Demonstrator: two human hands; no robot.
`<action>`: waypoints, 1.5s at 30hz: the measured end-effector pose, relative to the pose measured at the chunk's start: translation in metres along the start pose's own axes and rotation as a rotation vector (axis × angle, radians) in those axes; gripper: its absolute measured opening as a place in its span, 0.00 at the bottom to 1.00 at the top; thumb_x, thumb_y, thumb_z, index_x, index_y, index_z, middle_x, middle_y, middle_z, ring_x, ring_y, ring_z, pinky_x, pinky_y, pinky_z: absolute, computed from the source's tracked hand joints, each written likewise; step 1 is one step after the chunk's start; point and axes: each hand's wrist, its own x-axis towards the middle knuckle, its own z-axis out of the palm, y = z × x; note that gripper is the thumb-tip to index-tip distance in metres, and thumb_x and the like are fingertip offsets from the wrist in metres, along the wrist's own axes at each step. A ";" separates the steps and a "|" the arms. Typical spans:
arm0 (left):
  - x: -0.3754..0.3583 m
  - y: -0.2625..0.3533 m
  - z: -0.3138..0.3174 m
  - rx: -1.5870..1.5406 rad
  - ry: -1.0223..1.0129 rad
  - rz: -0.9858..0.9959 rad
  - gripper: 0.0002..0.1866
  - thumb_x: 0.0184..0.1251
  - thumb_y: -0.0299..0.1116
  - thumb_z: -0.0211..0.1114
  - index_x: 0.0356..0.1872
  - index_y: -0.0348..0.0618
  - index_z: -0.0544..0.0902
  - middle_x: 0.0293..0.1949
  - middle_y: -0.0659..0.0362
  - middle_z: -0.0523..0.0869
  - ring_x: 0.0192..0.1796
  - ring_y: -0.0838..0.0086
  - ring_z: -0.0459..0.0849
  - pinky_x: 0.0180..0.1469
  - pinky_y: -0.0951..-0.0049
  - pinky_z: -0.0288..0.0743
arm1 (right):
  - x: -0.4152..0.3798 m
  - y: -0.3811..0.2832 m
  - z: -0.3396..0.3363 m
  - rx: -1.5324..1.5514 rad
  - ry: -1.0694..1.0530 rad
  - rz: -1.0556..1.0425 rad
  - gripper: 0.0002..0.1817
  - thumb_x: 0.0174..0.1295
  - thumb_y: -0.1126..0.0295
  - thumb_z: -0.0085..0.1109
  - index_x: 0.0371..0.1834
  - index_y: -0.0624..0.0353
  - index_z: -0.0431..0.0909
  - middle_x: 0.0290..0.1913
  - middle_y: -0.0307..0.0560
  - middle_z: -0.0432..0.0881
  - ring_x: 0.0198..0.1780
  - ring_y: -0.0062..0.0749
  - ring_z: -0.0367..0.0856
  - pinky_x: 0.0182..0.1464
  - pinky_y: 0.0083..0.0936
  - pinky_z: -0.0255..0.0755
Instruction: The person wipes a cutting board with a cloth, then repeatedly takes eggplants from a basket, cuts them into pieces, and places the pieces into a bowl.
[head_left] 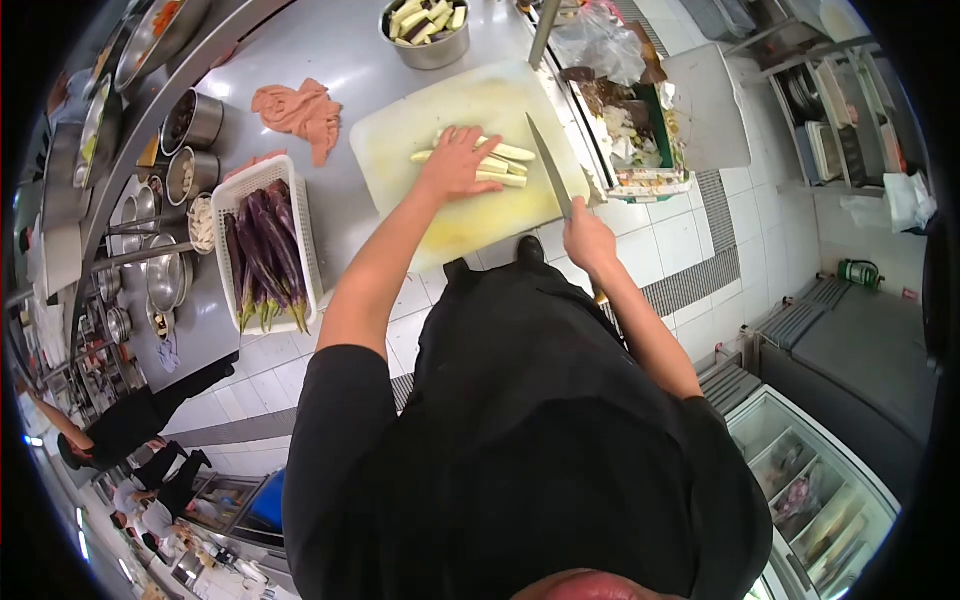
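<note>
Mid-cut: left hand (457, 165) lies flat on the peeled eggplant strips (497, 162) at the cutting board (460, 175) centre. Right hand (587, 238), at the board's near right corner, grips the knife (549, 165), blade raised beside the strips. Next likely calls for lowering the blade clear of the fingertips.

We can read no text, label, brand, number or sign anywhere around the cutting board (440, 150); any print is too small or blurred.
</note>
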 end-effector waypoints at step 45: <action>-0.139 0.047 -0.040 -0.350 0.178 -0.475 0.40 0.53 0.43 0.85 0.65 0.42 0.75 0.66 0.48 0.75 0.69 0.47 0.72 0.70 0.51 0.68 | -0.029 -0.061 -0.018 -0.187 -0.065 -0.428 0.14 0.64 0.77 0.56 0.52 0.58 0.67 0.29 0.57 0.87 0.33 0.58 0.90 0.34 0.50 0.81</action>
